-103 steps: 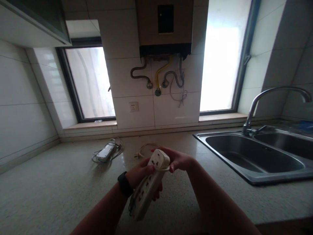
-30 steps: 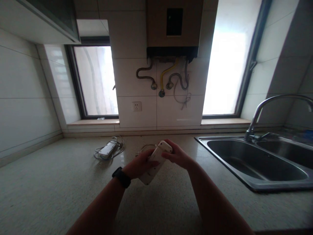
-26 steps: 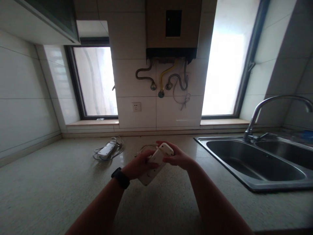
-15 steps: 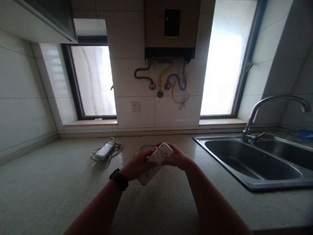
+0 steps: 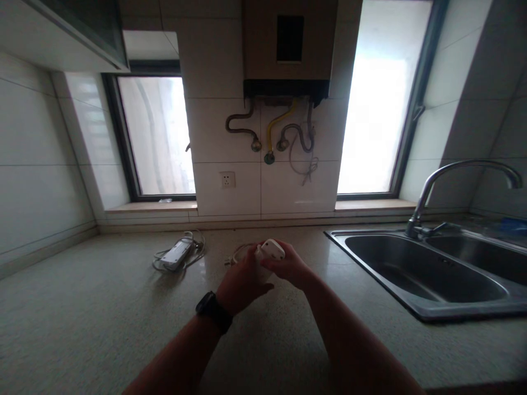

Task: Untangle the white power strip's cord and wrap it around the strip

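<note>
Both of my hands are round a white power strip (image 5: pixel 272 249) above the middle of the counter. My right hand (image 5: pixel 294 267) grips its far end from the right side, thumb across the near face. My left hand (image 5: pixel 245 282), below a black wristwatch, lies over the strip's lower part and covers most of it; its fingertips are hidden. A pale cord (image 5: pixel 239 251) loops behind my left hand, with its plug (image 5: pixel 229 261) near the counter. To the left, a second white power strip (image 5: pixel 176 254) lies with its cable coiled about it.
The speckled counter (image 5: pixel 102 318) runs beneath my hands. At the right is a steel double sink (image 5: pixel 415 307) with a curved faucet (image 5: pixel 424 195). A wall socket (image 5: pixel 227 179) and a water heater (image 5: pixel 263 49) with hoses are on the tiled wall between two windows.
My left hand has turned over the power strip, hiding its lower end, which showed before. The strip's far end has shifted slightly left, and the plug has come into view.
</note>
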`<act>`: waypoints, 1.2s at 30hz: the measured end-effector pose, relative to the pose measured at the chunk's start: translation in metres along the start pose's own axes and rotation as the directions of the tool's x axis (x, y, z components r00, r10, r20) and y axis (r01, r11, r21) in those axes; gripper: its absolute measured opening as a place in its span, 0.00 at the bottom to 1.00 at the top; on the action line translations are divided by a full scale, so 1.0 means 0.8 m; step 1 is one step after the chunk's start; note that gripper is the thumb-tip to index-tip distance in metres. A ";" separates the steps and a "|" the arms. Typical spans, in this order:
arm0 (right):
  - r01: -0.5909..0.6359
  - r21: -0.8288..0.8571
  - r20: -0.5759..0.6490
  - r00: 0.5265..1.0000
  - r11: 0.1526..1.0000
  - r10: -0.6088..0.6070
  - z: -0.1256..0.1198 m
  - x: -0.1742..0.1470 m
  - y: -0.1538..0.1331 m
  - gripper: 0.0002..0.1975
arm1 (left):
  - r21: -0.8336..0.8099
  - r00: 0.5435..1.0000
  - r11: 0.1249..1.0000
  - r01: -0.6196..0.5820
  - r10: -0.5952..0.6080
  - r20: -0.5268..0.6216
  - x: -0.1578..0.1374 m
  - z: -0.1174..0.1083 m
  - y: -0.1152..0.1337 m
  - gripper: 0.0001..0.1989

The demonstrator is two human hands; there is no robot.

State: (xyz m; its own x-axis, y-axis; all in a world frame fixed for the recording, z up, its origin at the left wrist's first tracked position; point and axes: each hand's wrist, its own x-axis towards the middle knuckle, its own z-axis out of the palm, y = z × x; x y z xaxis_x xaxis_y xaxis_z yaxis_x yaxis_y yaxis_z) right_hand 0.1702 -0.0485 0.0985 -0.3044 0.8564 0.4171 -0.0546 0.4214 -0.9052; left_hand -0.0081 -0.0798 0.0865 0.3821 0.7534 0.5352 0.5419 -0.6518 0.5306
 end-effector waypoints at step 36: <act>-0.166 0.279 0.446 0.894 0.946 0.026 -0.030 -0.010 -0.010 0.33 | -0.850 0.883 0.329 0.410 0.092 0.461 -0.004 -0.025 -0.018 0.42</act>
State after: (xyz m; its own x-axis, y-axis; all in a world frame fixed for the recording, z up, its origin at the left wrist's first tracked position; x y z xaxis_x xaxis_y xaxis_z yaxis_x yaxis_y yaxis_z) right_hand 0.1958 -0.0516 0.1044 -0.6982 0.6437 0.3134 -0.2663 0.1729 -0.9483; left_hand -0.0318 -0.0749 0.0904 0.7322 0.6453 0.2178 -0.3015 0.0203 0.9533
